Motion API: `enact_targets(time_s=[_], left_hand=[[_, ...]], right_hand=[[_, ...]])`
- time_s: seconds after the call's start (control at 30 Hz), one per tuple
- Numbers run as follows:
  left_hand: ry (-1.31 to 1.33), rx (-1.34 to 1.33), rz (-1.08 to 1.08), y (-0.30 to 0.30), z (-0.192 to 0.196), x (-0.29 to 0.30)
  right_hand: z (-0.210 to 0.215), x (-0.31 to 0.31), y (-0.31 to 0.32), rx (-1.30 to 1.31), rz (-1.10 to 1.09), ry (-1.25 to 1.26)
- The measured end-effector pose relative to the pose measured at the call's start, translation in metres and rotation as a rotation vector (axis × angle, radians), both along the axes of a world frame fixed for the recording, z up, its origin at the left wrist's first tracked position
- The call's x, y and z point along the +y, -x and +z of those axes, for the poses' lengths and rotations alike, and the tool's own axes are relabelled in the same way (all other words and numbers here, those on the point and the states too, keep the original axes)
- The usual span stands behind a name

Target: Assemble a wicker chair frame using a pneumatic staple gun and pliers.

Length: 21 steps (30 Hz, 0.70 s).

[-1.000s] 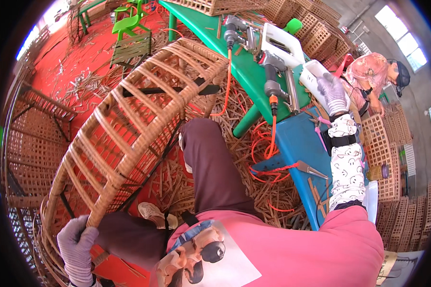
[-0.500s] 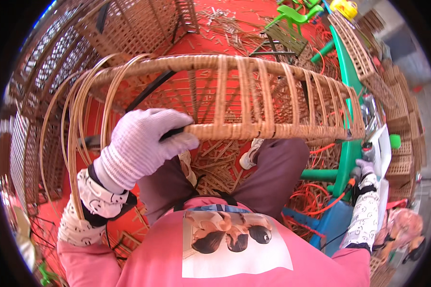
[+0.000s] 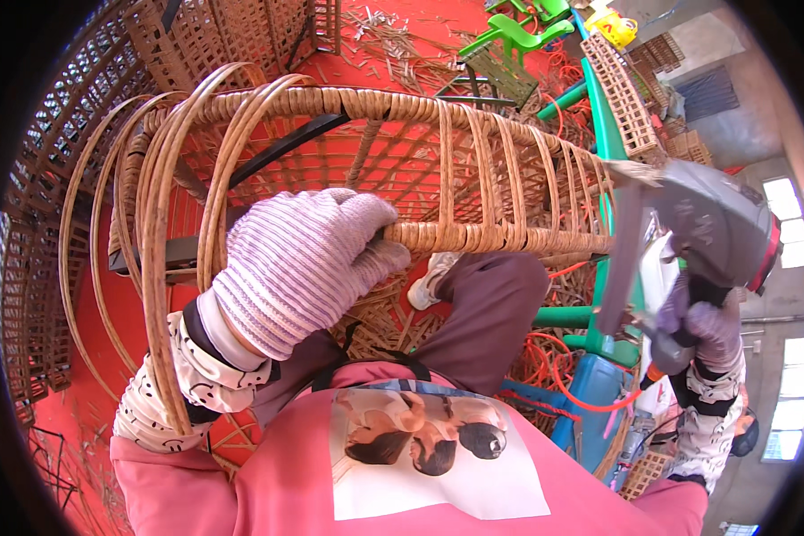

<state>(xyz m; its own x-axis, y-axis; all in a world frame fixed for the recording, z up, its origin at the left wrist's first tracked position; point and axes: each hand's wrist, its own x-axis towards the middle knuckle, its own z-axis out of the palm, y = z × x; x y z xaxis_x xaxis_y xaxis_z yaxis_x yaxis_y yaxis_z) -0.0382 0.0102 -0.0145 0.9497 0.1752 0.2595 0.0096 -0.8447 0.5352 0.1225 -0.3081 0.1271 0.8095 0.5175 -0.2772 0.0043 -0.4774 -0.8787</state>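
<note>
A woven rattan frame (image 3: pixel 500 237) lies across in front of me, its two rails wrapped and joined by several cane strips. My left hand (image 3: pixel 304 268), in a striped knit glove, is closed around the near rail where the wrapping starts. Long loose cane strands (image 3: pixel 156 241) loop over the frame's left end and hang across my left forearm. On the right, my gloved right hand (image 3: pixel 710 326) grips a dark grey pneumatic staple gun (image 3: pixel 719 223) by its handle. The staple gun is raised near the frame's right end, with an orange hose (image 3: pixel 598 407) running from its handle.
Woven panels (image 3: pixel 71 161) stack up at the left. A green-framed bench (image 3: pixel 598 147) runs along the right, with a blue box (image 3: pixel 590 397) below it. Green plastic chairs (image 3: pixel 523 37) stand at the far side. Cane scraps (image 3: pixel 380 54) litter the red floor.
My right hand has lifted the staple gun from the right side up toward the frame's right end. My left hand, still on the rail, has shifted slightly right.
</note>
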Motion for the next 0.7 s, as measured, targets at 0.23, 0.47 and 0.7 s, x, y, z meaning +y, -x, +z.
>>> enact_targets(time_s=[0.23,0.47,0.7], left_hand=[[-0.056,0.018,-0.011,0.005,0.000,0.004],[-0.064,0.039,-0.007,0.004,-0.004,0.003],[-0.074,0.011,-0.022,0.003,-0.009,-0.001]], right_hand=[[0.015,0.096,0.038,0.050,0.488,0.567],[0.023,0.131,0.049,-0.006,0.603,0.732],[0.027,0.151,0.051,-0.058,0.692,0.844]])
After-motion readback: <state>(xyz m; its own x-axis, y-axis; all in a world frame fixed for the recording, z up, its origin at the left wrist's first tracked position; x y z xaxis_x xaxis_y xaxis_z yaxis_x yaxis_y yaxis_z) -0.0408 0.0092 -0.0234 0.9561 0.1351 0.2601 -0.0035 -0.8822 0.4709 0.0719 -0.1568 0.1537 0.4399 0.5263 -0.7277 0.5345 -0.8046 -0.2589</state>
